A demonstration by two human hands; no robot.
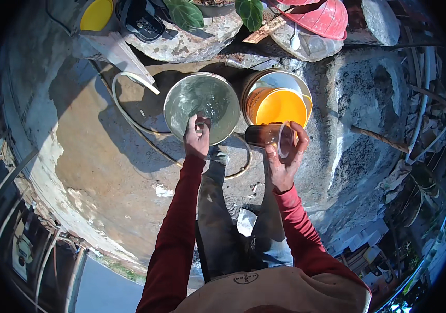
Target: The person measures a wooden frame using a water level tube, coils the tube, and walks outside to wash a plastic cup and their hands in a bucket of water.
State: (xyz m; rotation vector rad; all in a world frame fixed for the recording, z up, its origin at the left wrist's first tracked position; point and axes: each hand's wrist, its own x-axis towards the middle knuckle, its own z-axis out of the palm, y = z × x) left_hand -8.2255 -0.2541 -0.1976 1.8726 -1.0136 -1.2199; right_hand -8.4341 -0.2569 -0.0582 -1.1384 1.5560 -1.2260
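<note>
A round grey bucket (174, 112) holding what looks like water stands in front of me. Over its near rim is my left hand (197, 140), with its fingers curled in; whatever they may hold is hidden. My right hand (289, 159) grips a see-through cup (261, 135) with a dark lower part, tipped on its side. The thumb and fingers are around its clear, wide rim. Just beyond the cup, an orange container (280, 107) leans inside a pale bucket (305, 89). I cannot tell whether the cup touches the orange container.
A pale hose (124, 112) curls on the concrete floor (84, 130) left of and below the grey bucket. A wooden board (129, 60) slants at the upper left. Stones, dark sandals (144, 23), a white spoon (295, 39) and a red hard hat (322, 21) lie along the far side.
</note>
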